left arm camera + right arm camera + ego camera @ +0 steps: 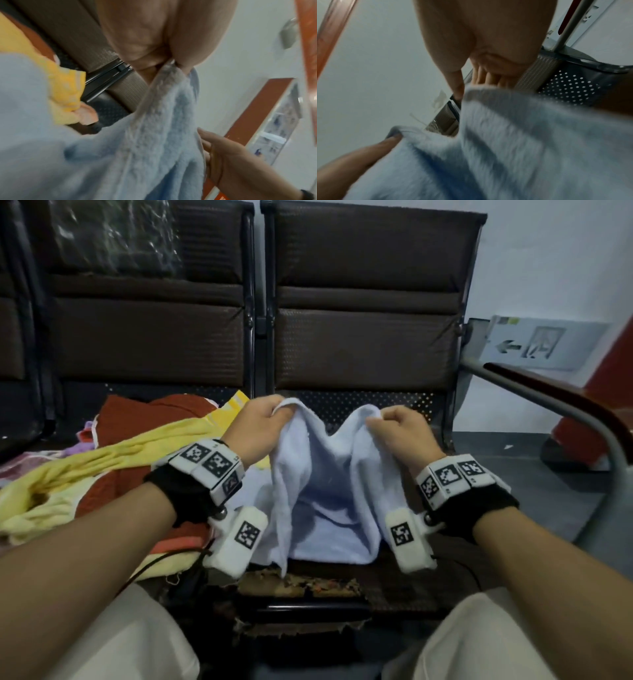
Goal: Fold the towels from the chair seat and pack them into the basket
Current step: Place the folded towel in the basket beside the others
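A light blue towel (325, 494) hangs between my two hands above the right chair seat (342, 577), sagging in the middle. My left hand (263, 419) pinches its upper left corner; the left wrist view shows the towel (163, 121) caught in the left hand (171, 63). My right hand (394, 422) grips the upper right corner; in the right wrist view the right hand (471, 81) curls over the towel (522, 135) edge. A heap of yellow (85, 470), rust-red (137, 416) and pink towels lies on the left seat. No basket is in view.
Dark brown padded chair backs (370, 302) stand right behind the towel. A metal armrest (582, 419) with a wooden top curves along the right side. My knees in pale trousers (120, 642) are at the front edge of the seats. Grey floor lies to the right.
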`<state>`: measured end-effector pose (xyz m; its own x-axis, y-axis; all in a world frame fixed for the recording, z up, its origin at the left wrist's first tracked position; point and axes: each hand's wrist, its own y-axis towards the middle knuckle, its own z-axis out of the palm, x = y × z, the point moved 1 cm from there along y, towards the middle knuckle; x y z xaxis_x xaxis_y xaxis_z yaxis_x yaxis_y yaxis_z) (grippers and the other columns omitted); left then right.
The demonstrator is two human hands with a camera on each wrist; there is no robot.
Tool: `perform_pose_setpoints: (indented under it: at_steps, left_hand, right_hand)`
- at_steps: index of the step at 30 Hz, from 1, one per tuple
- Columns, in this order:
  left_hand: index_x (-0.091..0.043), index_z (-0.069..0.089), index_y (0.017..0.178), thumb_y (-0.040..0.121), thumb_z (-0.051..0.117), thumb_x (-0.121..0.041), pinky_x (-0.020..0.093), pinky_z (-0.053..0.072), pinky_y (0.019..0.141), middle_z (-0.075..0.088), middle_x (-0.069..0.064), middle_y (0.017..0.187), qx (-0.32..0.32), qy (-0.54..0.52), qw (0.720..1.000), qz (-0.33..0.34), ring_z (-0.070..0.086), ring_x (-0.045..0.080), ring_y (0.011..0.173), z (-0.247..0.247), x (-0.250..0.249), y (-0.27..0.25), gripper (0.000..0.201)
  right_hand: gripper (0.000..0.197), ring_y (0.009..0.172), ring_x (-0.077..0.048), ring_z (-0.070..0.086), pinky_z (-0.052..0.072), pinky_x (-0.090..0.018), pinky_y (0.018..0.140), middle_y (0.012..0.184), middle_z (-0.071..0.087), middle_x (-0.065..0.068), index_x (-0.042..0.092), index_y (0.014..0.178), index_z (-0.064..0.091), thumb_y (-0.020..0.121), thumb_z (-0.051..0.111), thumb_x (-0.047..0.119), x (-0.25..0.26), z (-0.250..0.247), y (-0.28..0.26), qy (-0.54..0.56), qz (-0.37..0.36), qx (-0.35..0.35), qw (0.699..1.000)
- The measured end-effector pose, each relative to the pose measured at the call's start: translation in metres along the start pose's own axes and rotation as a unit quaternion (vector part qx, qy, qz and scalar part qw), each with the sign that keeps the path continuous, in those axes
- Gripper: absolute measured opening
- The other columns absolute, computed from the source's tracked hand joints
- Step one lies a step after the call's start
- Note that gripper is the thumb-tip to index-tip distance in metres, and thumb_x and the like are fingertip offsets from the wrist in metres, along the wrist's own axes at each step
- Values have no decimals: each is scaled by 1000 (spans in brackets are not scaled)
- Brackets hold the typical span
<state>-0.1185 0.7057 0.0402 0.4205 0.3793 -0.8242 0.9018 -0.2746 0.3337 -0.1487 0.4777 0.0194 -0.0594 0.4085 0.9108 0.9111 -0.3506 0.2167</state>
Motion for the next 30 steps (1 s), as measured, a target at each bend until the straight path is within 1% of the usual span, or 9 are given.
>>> perform_pose_setpoints:
  at_steps: [4, 6, 8, 11, 16, 19, 22, 26, 30]
  left_hand:
    - [-13, 59, 85, 97, 46, -11, 35, 49, 67, 58, 8, 81, 46, -61, 988, -134, 56, 22, 76, 18, 29, -8, 17]
    - [-11, 54, 105, 96, 49, -8, 29, 50, 62, 56, 10, 86, 94, -120, 964, -216, 55, 21, 73, 28, 37, -11, 11]
    - [-7, 39, 129, 94, 52, -10, 28, 47, 60, 55, 12, 87, 145, -118, 948, -259, 54, 20, 69, 36, 43, -13, 37]
    - [-5, 37, 127, 92, 56, -18, 35, 49, 66, 64, 18, 96, 200, 17, 950, -238, 61, 26, 74, 43, 51, -17, 42]
    - [-4, 58, 68, 93, 49, -45, 24, 49, 54, 63, 13, 63, 380, 196, 891, -152, 59, 23, 55, 55, 51, -29, 49]
    - [-9, 60, 69, 89, 46, -58, 23, 46, 57, 59, 3, 55, 431, 255, 858, -112, 52, 14, 48, 69, 49, -40, 55]
    - [-14, 58, 71, 83, 48, -66, 29, 42, 63, 59, 4, 64, 449, 330, 828, -58, 53, 18, 60, 83, 49, -48, 54]
    - [-21, 56, 79, 83, 58, -52, 26, 40, 65, 59, 0, 81, 460, 430, 777, 26, 53, 19, 74, 91, 47, -52, 31]
    - [-21, 52, 77, 86, 60, -33, 25, 38, 65, 55, 0, 77, 484, 397, 778, 46, 51, 18, 74, 87, 43, -45, 18]
  right_hand:
    - [36, 63, -11, 57, 49, -25, 59, 81, 58, -4, 7, 118, 48, 87, 66, 9, -18, 15, -16, 11, 109, 225, 968]
    - [41, 74, -16, 62, 52, -31, 70, 96, 64, -11, 9, 121, 46, 86, 68, 16, -29, 13, -21, -126, 118, 288, 942]
    - [43, 80, -16, 62, 52, -33, 75, 103, 67, -10, 11, 117, 52, 84, 70, 32, -39, 10, -22, -279, 96, 331, 896]
    - [45, 76, -15, 60, 50, -31, 69, 92, 66, -4, 11, 105, 62, 79, 71, 47, -49, 8, -23, -400, 77, 383, 829]
    - [45, 79, -26, 71, 56, -42, 77, 84, 72, -13, 8, 97, 58, 74, 78, 41, -57, 12, -25, -430, 121, 454, 771]
    - [52, 78, -27, 72, 59, -45, 76, 77, 72, -10, 3, 104, 59, 72, 80, 38, -60, 9, -25, -441, 139, 460, 758]
    - [47, 73, -24, 72, 60, -41, 76, 73, 74, -6, 4, 84, 71, 70, 77, 48, -66, 2, -26, -447, 176, 490, 727]
    - [34, 63, -20, 71, 59, -35, 66, 65, 73, -6, 9, 60, 69, 77, 75, 38, -68, -4, -34, -415, 187, 492, 742]
    - [21, 63, -25, 70, 60, -39, 63, 64, 67, -9, 12, 66, 61, 84, 65, 22, -59, -8, -39, -348, 144, 416, 828]
